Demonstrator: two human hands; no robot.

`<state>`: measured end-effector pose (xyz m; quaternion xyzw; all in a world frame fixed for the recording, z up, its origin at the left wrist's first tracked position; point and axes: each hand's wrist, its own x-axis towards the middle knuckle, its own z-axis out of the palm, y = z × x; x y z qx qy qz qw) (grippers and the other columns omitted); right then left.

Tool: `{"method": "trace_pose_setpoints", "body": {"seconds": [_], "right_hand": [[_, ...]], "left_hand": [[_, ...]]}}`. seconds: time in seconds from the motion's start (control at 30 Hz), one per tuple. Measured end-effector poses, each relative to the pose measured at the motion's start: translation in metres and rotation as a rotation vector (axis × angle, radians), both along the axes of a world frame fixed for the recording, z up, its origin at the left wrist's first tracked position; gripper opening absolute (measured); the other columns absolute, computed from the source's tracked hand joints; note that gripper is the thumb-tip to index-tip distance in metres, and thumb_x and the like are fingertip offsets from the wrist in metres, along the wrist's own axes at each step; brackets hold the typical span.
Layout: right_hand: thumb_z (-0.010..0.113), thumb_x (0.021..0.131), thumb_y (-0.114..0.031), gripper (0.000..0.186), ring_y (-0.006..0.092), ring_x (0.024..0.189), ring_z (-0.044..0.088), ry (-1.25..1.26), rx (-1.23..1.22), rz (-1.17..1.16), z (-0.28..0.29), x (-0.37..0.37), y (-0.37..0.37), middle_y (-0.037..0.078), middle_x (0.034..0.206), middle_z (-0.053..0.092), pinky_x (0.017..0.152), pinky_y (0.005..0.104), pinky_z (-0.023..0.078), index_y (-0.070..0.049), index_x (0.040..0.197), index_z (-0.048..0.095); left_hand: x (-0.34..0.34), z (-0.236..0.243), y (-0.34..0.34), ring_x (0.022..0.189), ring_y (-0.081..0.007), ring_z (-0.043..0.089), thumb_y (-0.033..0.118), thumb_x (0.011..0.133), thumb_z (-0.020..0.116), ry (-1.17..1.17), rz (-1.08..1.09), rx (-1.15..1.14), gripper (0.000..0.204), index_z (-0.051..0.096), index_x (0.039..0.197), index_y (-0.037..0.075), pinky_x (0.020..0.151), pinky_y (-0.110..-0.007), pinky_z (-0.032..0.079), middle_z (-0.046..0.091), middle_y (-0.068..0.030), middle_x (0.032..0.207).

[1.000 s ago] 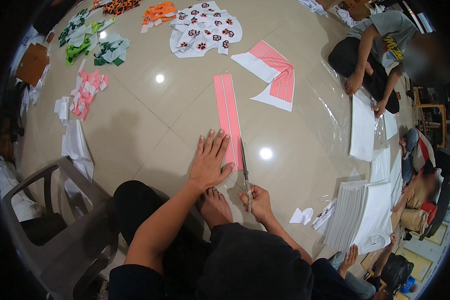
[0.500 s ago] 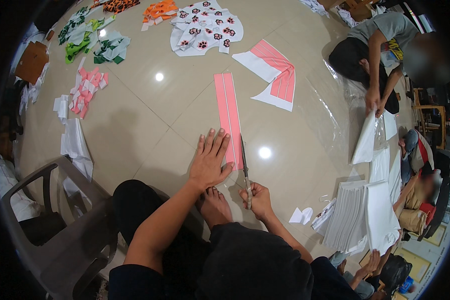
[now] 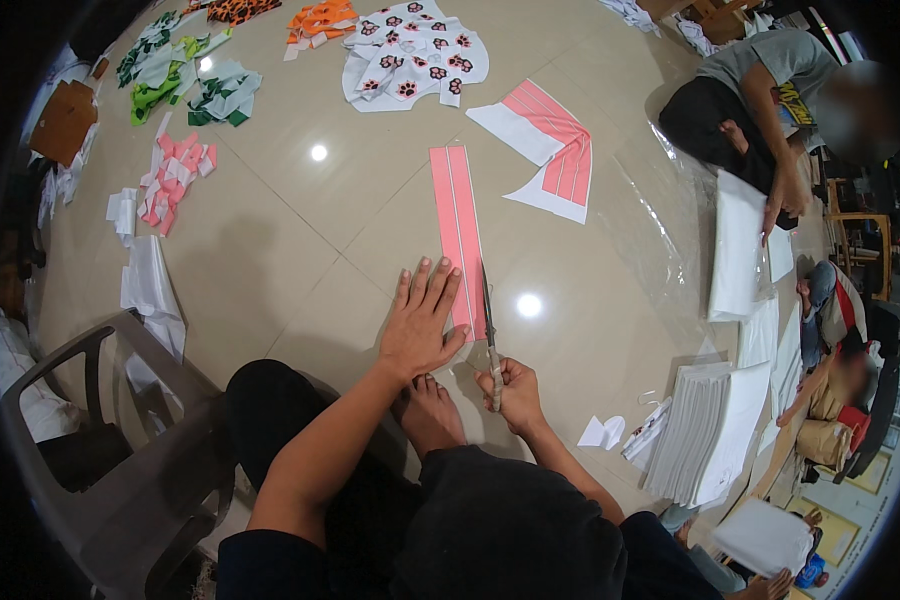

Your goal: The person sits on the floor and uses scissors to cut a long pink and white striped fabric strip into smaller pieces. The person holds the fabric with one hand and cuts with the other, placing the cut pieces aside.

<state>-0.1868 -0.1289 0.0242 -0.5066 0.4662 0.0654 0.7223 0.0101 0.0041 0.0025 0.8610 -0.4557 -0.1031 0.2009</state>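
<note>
Pink is the one strip (image 3: 463, 215) lying on the floor (image 3: 315, 215); on its lower left edge the left hand (image 3: 416, 322) lies flat, fingers spread, grasping nothing. The right hand (image 3: 513, 397) is curled around one pair of scissors (image 3: 492, 350) along the right edge. Both hands look nearly as before, but one co-worker's hand (image 3: 767, 588) now holds one white sheet (image 3: 763, 535), apart from the one white stack (image 3: 705, 430).

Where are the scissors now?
Head view, just right of centre: the scissors are in the right hand, blades along the pink striped strip's right edge.
</note>
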Motion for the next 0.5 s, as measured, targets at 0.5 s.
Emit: {"method": "trace_pose_setpoints", "body": {"seconds": [0.5], "right_hand": [[0.088,0.096,-0.014,0.027,0.0087,0.057,0.059,0.0,-0.023,0.026,0.004,0.011,-0.006,0.002,0.076,0.067,0.051,0.0277,0.047,-0.006,0.09,0.063]], "left_hand": [[0.0,0.002,0.0,0.171,-0.0428,0.018,0.051,0.103,0.059,0.01,-0.005,0.041,0.091,0.03,0.176,0.005,0.138,-0.062,0.011,0.024,-0.0168,0.185]]}}
